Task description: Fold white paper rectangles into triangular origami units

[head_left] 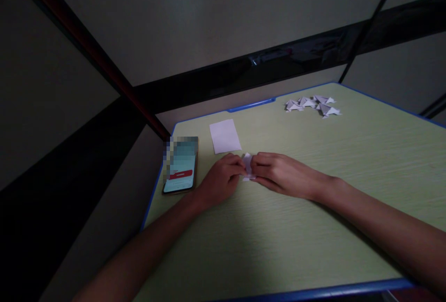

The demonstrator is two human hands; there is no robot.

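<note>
Near the middle of the table, a small piece of folded white paper (pixel 248 165) is held between my two hands. My left hand (pixel 225 174) pinches its left side with thumb and fingertips. On the right side, the closed fingers of my right hand (pixel 278 172) grip it, thumb underneath along the lower edge. Fingers cover much of the paper, so its exact fold is hidden. Just beyond my left hand lies a flat square sheet of white paper (pixel 225 135).
A lit phone (pixel 181 165) lies left of my left hand. Several folded paper figures (pixel 305 102) sit together at the far right. The pale table (pixel 296 246) has a blue rim and a blue strip (pixel 251 105) at its back edge, close to a panelled wall (pixel 209 23).
</note>
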